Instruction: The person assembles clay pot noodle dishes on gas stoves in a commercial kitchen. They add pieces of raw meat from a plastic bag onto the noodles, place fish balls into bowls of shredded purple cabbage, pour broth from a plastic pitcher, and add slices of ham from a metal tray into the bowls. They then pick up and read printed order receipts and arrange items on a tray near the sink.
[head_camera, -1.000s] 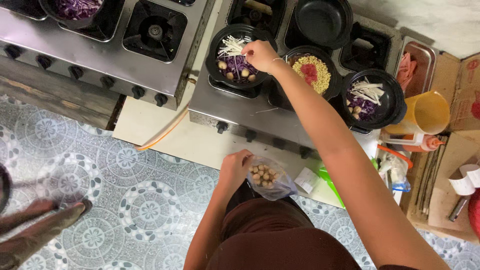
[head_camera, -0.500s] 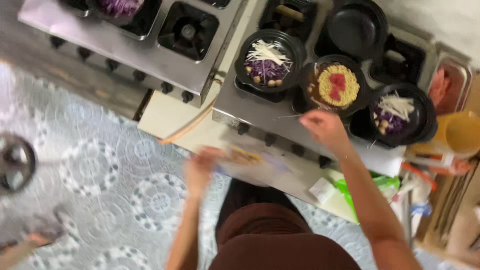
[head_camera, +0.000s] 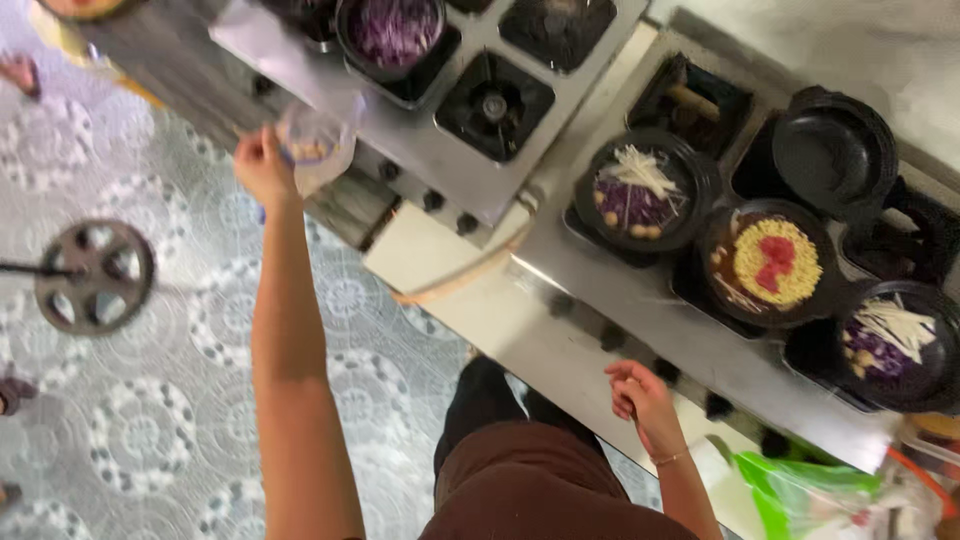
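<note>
A: What is the left hand (head_camera: 262, 165) doing?
B: It is gripping a clear bag (head_camera: 315, 148) of small round pieces near the stove's (head_camera: 420, 150) front edge.
A: And the right hand (head_camera: 640, 392)?
B: Hanging loosely curled, holding nothing. Keeping the bag upright is looking wise.

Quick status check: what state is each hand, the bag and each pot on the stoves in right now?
Left hand: raised, gripping the clear plastic bag.
Clear plastic bag: held up, small round pieces inside.
Right hand: loosely curled, holding nothing, by the stove edge.
Purple-filled pot: uncovered, on far stove.
Pot with white strips: filled, uncovered.
Noodle pot: filled, red topping.
Right-end pot: filled.
Black pan: empty.
</note>
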